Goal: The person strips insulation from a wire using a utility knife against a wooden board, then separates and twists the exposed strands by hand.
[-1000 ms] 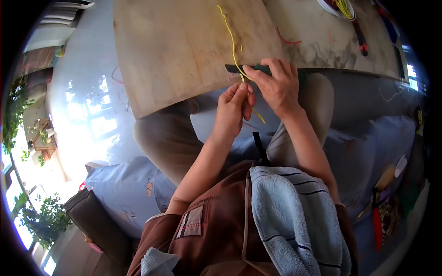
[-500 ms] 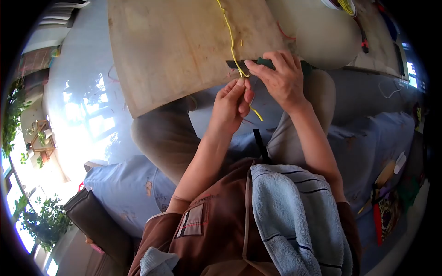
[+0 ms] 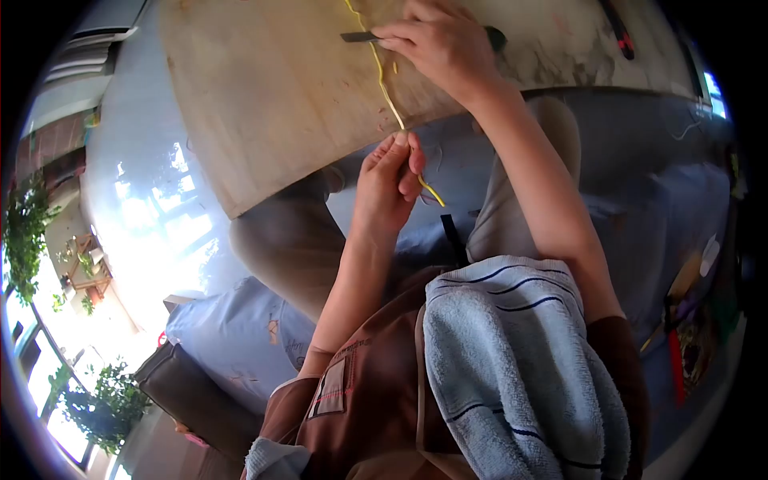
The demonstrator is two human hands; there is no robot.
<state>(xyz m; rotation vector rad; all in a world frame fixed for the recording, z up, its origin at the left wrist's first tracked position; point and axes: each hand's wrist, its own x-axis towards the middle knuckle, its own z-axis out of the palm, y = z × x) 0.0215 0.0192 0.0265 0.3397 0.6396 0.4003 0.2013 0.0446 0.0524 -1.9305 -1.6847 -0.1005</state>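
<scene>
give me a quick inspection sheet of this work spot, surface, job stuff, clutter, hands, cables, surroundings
surface: board, brown, stained
job's things: yellow wire, running from board past its near edge; knife, blade across wire, contact unclear
clutter: yellow scrap beside wire; red-and-black tool at right
left hand: pinches wire, its end hanging below
right hand: holds knife
cables: thin pale cord beyond board at right, ends unclear; no others seen
surroundings: towel on lap; plants at left
</scene>
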